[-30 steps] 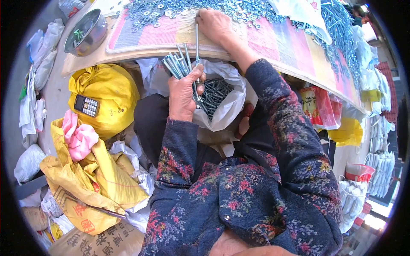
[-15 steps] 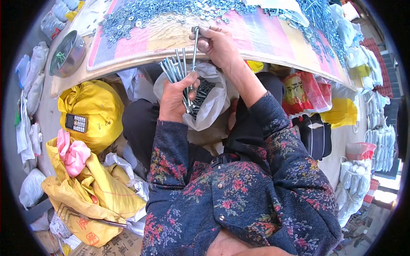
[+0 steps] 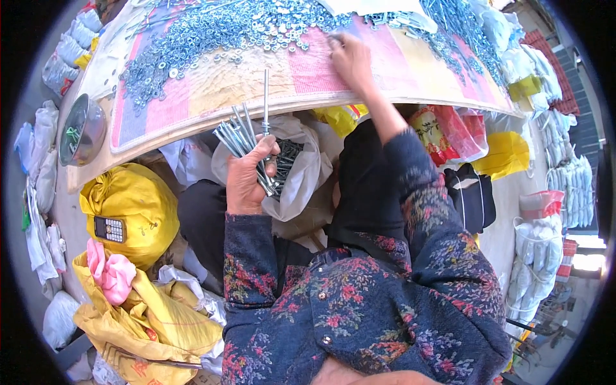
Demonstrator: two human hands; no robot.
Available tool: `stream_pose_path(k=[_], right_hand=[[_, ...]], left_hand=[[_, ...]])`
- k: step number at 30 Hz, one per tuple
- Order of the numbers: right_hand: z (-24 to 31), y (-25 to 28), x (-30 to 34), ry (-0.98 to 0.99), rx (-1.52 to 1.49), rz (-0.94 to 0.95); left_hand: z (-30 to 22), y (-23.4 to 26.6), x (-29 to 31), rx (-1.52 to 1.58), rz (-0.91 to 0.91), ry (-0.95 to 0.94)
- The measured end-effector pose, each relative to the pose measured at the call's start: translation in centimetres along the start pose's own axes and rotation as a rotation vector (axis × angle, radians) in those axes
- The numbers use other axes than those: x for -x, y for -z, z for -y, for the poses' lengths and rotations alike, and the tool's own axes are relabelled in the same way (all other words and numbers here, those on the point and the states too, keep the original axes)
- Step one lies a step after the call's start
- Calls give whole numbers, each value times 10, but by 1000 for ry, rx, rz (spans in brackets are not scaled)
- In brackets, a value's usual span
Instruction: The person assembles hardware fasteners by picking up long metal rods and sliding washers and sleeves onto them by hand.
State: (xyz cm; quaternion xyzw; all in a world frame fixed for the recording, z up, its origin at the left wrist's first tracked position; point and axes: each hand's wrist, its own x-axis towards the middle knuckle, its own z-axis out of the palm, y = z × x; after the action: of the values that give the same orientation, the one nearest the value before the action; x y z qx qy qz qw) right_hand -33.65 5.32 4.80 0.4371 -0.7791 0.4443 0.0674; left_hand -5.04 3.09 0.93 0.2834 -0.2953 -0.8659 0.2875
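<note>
My left hand (image 3: 247,183) is closed round a bundle of long silver bolts (image 3: 236,138), their shafts pointing up and fanning to the left. One bolt (image 3: 266,96) stands taller and straighter than the others. Below the bundle, a white plastic bag (image 3: 308,183) gapes between my knees, with dark metal bolts (image 3: 289,157) inside. My right hand (image 3: 351,63) reaches onto the table, fingertips drawn together at the near edge of a spread of small washers and nuts (image 3: 256,29). Whatever those fingertips pinch is too small and blurred to make out.
A striped cloth (image 3: 218,86) covers the wooden table. At its left corner stands a metal bowl (image 3: 82,131) with green bits inside. More long bolts (image 3: 452,29) are heaped at the back right. A keypad phone (image 3: 110,229) rests on a yellow sack (image 3: 144,199).
My right hand has let go of the tall bolt's top and moved away to the right, onto the table by the washers. The left hand still grips the bundle, now lower left in view.
</note>
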Motion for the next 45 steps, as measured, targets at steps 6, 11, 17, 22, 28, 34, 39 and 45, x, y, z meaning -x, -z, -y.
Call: stream_pose_path(k=[6,11,17,22,28,34,39,45], right_hand=[[-33,-54,-64,115,694,-73],[-71,-53,-64,137,361,-75],[64,-5,20,4,-293,398],[68,-3,22,126,-267,610],[114,-13,48,87,-311,859],[129,-57,99,-309,-899,626],[156,-47,115,272,-502,582],[187,-11,138,-185,-1156,680]], left_hand=[[3,-6,-4,-119,-63,-77],[4,-12,-7,-180,-126,-119],[2,-4,0,-146,-36,-95],[2,1,6,-129,-31,-58],[-7,12,13,28,5,-96],[-20,16,21,-10,-147,-243],[-21,17,24,-158,-224,-348],[-33,32,13,21,-284,-449]])
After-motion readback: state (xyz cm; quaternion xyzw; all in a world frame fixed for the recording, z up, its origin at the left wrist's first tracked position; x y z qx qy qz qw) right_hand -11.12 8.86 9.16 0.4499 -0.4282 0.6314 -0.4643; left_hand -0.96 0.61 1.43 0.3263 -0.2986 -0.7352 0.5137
